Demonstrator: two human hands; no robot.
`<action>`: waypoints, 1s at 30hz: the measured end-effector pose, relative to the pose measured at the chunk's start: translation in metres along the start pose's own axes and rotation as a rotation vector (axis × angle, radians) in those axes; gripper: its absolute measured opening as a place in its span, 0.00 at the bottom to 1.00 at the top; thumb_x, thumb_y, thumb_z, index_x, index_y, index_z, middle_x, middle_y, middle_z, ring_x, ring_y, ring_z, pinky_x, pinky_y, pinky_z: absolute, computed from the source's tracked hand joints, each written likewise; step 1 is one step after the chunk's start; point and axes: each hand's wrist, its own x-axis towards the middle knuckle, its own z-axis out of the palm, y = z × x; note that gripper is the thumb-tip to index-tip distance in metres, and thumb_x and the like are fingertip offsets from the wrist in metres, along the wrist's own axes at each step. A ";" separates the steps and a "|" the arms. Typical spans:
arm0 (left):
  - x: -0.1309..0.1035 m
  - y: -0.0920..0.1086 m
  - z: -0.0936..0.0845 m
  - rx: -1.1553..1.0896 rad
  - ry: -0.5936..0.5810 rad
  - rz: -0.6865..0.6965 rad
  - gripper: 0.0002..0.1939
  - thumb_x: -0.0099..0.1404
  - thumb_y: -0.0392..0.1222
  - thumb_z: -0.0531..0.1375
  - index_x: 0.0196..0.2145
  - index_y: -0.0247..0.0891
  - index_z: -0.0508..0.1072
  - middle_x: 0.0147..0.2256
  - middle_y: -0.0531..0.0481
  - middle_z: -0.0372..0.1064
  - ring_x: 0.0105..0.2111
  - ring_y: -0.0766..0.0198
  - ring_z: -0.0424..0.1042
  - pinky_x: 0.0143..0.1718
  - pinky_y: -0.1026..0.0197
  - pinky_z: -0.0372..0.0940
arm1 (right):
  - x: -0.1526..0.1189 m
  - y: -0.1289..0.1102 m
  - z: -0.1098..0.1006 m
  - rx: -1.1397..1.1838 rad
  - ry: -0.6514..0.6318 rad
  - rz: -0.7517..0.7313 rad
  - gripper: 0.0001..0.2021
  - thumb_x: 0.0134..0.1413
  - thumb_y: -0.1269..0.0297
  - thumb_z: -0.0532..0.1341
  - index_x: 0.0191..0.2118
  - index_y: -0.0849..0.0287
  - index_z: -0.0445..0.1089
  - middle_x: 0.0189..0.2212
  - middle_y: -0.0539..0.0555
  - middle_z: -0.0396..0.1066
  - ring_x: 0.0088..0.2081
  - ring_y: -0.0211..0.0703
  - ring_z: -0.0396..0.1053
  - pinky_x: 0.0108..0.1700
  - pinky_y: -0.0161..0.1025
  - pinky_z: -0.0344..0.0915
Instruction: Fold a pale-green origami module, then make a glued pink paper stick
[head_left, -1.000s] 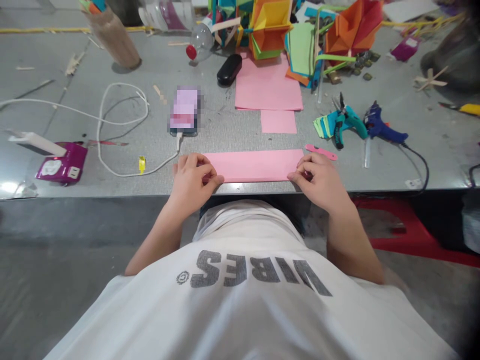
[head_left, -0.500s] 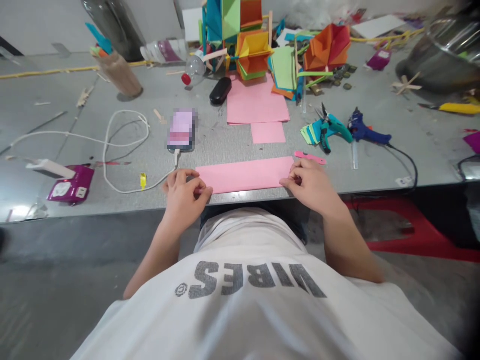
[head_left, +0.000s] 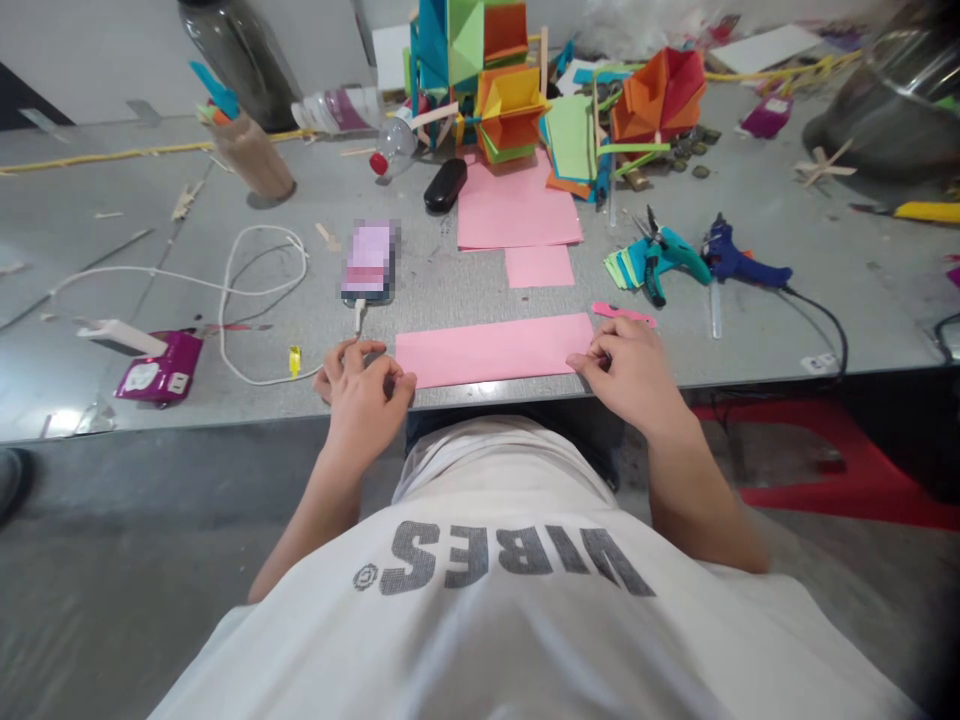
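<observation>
A long folded strip of pink paper lies flat along the table's front edge. My left hand is at its left end, thumb and forefinger closed at the lower left corner and the other fingers bent on the table. At the opposite end, my right hand pinches the paper's lower right corner between thumb and curled fingers. A pink craft knife lies just beyond the right knuckles. Behind the strip are a small pink sheet and larger pink sheets.
A charging phone lies left of the sheets, its white cable looped beside it. Teal pliers and a blue glue gun are to the right. Folded paper lanterns stand at the back, near a metal bowl.
My left hand has slid slightly left along the strip, baring more of its left edge. My right hand keeps its place at the other end. The view has shifted a little.
</observation>
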 end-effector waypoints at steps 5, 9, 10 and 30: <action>-0.002 -0.003 0.000 0.033 0.025 -0.002 0.10 0.78 0.45 0.61 0.38 0.42 0.73 0.67 0.32 0.72 0.76 0.30 0.59 0.73 0.20 0.55 | -0.004 -0.003 0.003 -0.036 0.021 0.023 0.17 0.69 0.54 0.69 0.30 0.52 0.69 0.45 0.60 0.77 0.50 0.62 0.74 0.58 0.63 0.69; -0.004 -0.007 0.002 0.050 0.082 0.037 0.07 0.79 0.44 0.62 0.44 0.40 0.77 0.68 0.29 0.72 0.75 0.28 0.62 0.71 0.19 0.58 | -0.006 -0.005 0.005 -0.039 0.034 0.041 0.17 0.70 0.53 0.68 0.30 0.52 0.69 0.46 0.60 0.77 0.50 0.62 0.73 0.58 0.63 0.70; -0.005 -0.007 0.003 0.052 0.104 0.078 0.07 0.79 0.43 0.62 0.46 0.40 0.79 0.69 0.30 0.72 0.76 0.28 0.63 0.72 0.19 0.59 | -0.006 -0.005 0.005 -0.039 0.035 0.042 0.17 0.70 0.52 0.68 0.30 0.52 0.69 0.46 0.60 0.77 0.50 0.61 0.73 0.58 0.63 0.70; -0.039 0.006 0.051 0.122 -0.095 0.441 0.46 0.82 0.65 0.58 0.81 0.23 0.63 0.80 0.20 0.58 0.83 0.31 0.56 0.84 0.30 0.52 | -0.004 -0.005 0.001 -0.060 0.022 0.006 0.16 0.71 0.53 0.63 0.31 0.52 0.72 0.45 0.63 0.77 0.50 0.65 0.73 0.57 0.66 0.70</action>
